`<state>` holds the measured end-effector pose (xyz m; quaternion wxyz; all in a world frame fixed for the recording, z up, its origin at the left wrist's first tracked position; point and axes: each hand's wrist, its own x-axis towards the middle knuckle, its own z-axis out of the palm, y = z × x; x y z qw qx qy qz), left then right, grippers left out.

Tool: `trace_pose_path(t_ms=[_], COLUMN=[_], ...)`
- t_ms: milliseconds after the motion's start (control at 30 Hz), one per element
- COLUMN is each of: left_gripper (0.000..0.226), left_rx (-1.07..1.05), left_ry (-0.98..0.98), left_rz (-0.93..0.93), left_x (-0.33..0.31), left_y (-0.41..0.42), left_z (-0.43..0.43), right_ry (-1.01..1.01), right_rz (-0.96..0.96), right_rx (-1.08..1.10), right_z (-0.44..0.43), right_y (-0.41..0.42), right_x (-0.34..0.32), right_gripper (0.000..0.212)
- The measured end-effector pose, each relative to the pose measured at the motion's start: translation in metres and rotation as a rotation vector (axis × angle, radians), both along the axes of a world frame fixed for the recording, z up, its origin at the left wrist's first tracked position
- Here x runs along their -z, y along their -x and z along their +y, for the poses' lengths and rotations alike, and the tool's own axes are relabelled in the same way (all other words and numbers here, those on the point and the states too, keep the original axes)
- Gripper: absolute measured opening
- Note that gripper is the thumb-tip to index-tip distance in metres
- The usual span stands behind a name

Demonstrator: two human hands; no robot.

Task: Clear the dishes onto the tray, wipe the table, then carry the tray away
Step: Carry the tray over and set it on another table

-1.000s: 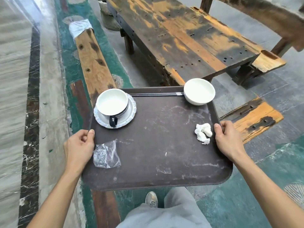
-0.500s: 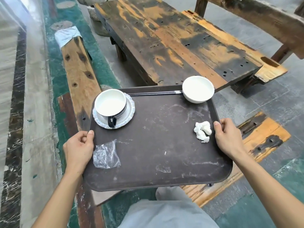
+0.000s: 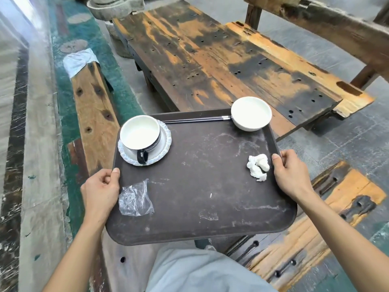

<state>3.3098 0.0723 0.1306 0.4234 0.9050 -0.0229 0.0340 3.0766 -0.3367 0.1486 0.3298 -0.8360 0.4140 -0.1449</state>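
Both hands grip the scuffed dark brown plastic tray, held in the air: left hand on its 9 o'clock rim, right hand on its 3 o'clock rim. At 12 o'clock the weathered wooden tabletop lies bare; grey floor opens toward 2 o'clock.

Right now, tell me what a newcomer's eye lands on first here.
The dark tray, gripped at its side rims by the left hand and right hand. On it, a white cup on a saucer far left and a white bowl far right. Beyond, a weathered wooden table.
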Motion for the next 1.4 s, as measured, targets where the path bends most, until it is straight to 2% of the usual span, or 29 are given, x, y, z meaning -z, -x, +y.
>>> trace_pose_path(t_ms=[133,333,733,1067,1400], left_gripper=[0.036,0.031,0.039,0.037,0.041], left_rx=[0.05,0.192,0.538,0.742,0.931], left_ry=[-0.07,-0.08,-0.13,-0.125,-0.208], left_rz=[-0.018,-0.012,-0.056,-0.053,-0.04], left_x=[-0.003,-0.007,-0.021,0.002,0.041], left_y=[-0.051,-0.162,-0.385,-0.472,-0.518], left_z=[-0.033,-0.088,-0.188,-0.283,-0.411], right_ry=[-0.009,-0.025,-0.014,-0.055,-0.098], right_rz=[0.004,0.006,-0.006,-0.001,-0.017], right_rx=[0.063,0.21,0.558,0.752,0.909], right_z=[-0.017,-0.032,-0.012,-0.024,-0.093], right_y=[-0.034,-0.098,-0.216,-0.264,-0.291], right_x=[-0.001,0.006,0.011,0.025,0.072], right_gripper=[0.021,0.02,0.018,0.021,0.018])
